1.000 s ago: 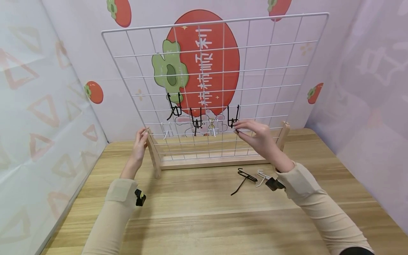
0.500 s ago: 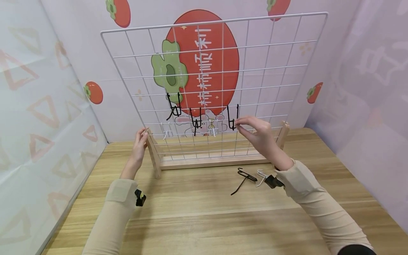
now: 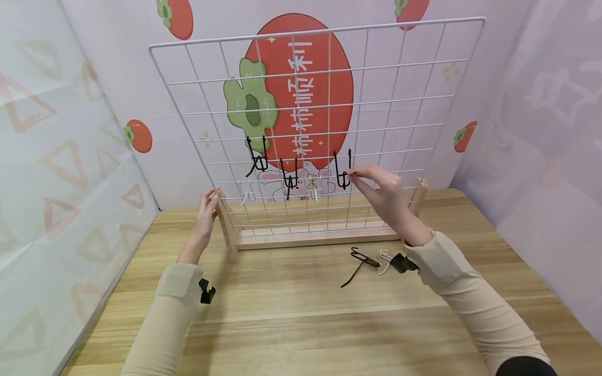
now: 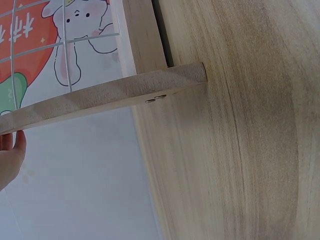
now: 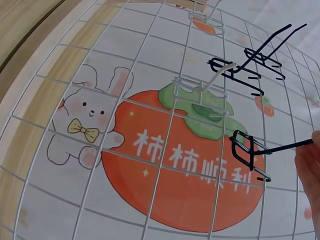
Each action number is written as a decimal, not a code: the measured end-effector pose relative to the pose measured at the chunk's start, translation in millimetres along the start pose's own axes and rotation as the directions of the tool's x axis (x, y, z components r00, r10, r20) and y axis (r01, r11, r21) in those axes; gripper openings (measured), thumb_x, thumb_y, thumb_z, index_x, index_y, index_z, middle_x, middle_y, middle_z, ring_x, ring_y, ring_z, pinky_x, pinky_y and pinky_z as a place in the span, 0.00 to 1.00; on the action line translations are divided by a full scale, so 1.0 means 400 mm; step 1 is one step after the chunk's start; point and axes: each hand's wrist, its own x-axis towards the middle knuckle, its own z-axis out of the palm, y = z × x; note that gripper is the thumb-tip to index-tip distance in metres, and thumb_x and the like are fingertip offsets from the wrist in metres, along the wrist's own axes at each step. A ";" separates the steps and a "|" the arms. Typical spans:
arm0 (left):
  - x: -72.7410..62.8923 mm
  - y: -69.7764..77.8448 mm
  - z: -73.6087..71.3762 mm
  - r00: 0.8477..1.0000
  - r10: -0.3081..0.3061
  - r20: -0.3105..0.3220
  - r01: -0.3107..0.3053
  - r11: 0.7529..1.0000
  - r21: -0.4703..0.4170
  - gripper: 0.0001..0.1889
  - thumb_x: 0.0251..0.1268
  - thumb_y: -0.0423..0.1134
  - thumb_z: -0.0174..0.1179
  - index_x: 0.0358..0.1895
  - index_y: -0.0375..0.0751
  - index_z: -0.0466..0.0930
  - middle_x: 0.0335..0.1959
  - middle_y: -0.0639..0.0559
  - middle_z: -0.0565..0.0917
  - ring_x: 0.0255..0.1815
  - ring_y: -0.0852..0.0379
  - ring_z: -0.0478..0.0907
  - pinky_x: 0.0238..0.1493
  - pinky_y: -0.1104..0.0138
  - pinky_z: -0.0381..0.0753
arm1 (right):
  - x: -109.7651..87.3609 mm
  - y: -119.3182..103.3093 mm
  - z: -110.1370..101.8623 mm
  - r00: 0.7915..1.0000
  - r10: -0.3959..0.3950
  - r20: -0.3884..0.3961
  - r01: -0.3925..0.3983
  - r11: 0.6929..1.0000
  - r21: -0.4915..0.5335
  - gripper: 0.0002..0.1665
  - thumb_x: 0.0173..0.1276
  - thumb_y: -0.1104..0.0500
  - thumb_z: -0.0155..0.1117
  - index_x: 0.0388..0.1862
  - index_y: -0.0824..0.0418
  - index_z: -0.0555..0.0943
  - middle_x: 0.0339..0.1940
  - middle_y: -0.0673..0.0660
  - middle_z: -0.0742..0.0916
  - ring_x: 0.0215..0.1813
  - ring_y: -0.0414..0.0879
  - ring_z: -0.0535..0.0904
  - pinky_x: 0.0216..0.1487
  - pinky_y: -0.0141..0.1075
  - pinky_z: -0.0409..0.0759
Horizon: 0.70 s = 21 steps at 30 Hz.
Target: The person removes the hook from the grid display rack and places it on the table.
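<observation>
My right hand [image 3: 388, 196] pinches the straight arm of a black wire hook [image 5: 280, 148] between thumb and fingertips. The hook's two prongs stand up against the white wire grid panel [image 3: 317, 33], right of the middle. Two black hooks [image 3: 259, 163] and two white hooks [image 3: 246, 196] hang on the grid to the left of it. My left hand [image 3: 205, 214] grips the upper end of the wooden stand's left upright [image 4: 110, 95]; in the left wrist view only part of that hand shows at the edge, beneath the wood.
On the wooden table [image 3: 282, 324], in front of the stand's crossbar [image 3: 301, 241], lie a black hook [image 3: 364, 259] and a white hook [image 3: 384, 269], the latter partly behind the right wrist camera [image 3: 403, 263]. A printed backdrop [image 3: 400, 141] stands behind the grid.
My right hand has raised the black hook slightly against the grid, and its arm has tipped up with the fingertips. My left hand stays on the upright.
</observation>
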 end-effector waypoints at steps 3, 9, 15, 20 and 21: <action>0.002 -0.005 -0.003 1.000 -0.002 0.005 0.002 1.000 -0.004 0.17 0.72 0.37 0.30 0.60 0.34 0.48 0.52 0.56 0.59 0.61 0.47 0.50 0.65 0.55 0.43 | 0.005 0.002 0.002 0.999 -0.006 -0.034 0.006 1.000 -0.002 0.12 0.45 0.80 0.63 0.30 0.71 0.80 0.29 0.62 0.84 0.32 0.50 0.80 0.43 0.22 0.73; 0.005 -0.010 -0.005 1.000 -0.008 0.005 0.008 1.000 -0.011 0.14 0.72 0.37 0.30 0.57 0.39 0.51 0.49 0.57 0.59 0.61 0.48 0.51 0.65 0.55 0.43 | 0.014 0.001 0.000 0.998 -0.022 -0.067 0.023 1.000 0.020 0.13 0.45 0.80 0.63 0.31 0.71 0.80 0.29 0.63 0.84 0.31 0.53 0.80 0.43 0.22 0.73; 0.005 -0.013 -0.007 1.000 -0.006 0.007 0.006 1.000 -0.009 0.14 0.72 0.37 0.30 0.57 0.40 0.51 0.49 0.56 0.59 0.60 0.46 0.50 0.65 0.55 0.43 | 0.018 -0.001 -0.005 0.997 -0.019 -0.070 0.022 0.999 0.044 0.12 0.45 0.81 0.63 0.30 0.72 0.80 0.29 0.63 0.84 0.34 0.46 0.80 0.42 0.24 0.74; 0.011 -0.024 -0.012 1.000 0.007 0.009 -0.007 1.000 -0.008 0.13 0.72 0.39 0.31 0.56 0.45 0.54 0.48 0.58 0.60 0.60 0.47 0.51 0.65 0.54 0.43 | 0.020 -0.004 -0.009 0.996 -0.026 -0.086 0.030 0.999 0.045 0.12 0.44 0.81 0.63 0.30 0.72 0.80 0.29 0.62 0.84 0.34 0.45 0.80 0.43 0.25 0.74; 0.015 -0.031 -0.015 1.000 0.011 0.008 -0.010 1.000 -0.009 0.12 0.72 0.40 0.31 0.55 0.47 0.55 0.48 0.58 0.60 0.60 0.48 0.52 0.65 0.54 0.43 | 0.021 -0.006 -0.010 0.996 -0.027 -0.090 0.031 0.999 0.043 0.12 0.44 0.81 0.64 0.30 0.72 0.80 0.29 0.62 0.84 0.34 0.46 0.80 0.43 0.25 0.74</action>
